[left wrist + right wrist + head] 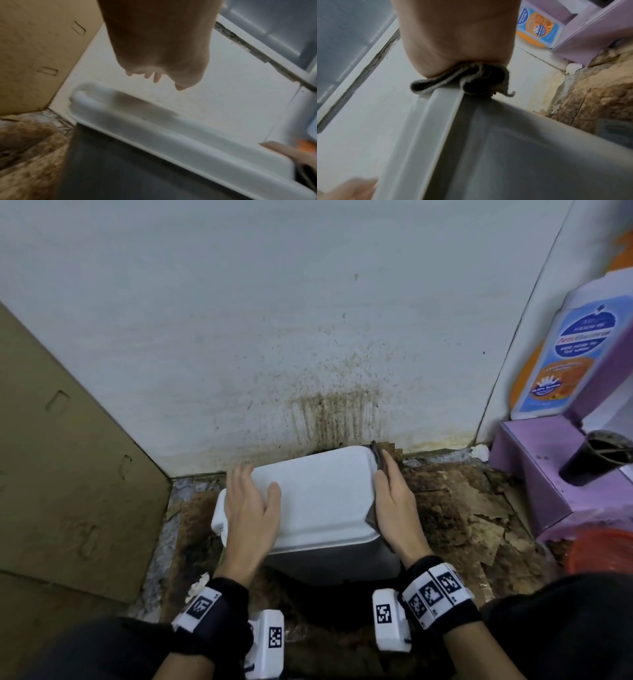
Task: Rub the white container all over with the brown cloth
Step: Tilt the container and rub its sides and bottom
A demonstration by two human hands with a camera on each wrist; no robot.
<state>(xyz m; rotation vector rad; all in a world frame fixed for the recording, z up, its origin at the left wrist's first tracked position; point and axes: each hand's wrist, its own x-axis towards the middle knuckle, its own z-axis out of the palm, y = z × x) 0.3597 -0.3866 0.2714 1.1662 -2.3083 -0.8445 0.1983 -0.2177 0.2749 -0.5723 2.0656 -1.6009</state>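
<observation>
On the stained floor against the wall, in the head view, stands the white container [308, 501], its lid closed so nothing of its contents shows. The left hand [251, 508] lies flat on the left part of the lid, fingers straight and spread, steadying it. The right hand [394, 501] presses the brown cloth [378, 463] against the lid's right edge with its fingers extended along the rim; the cloth shows at the far corner and under the palm. The step in hand looks like the rubbing of the right rim, with the top, the near side and the left side probably left to do; the next move calls for sliding the cloth along the edge while the left hand holds the box down. At the far right a dark cup [597, 457] sits on a purple box [534, 484]; what it holds is too blurred to tell.

From the left wrist, the fingers [157, 78] reach out straight above the lid's rim [154, 129], gripping nothing.

From the right wrist, the cloth [467, 79] is bunched between the palm and the lid's edge [440, 108]; the fingers themselves are hidden.
</observation>
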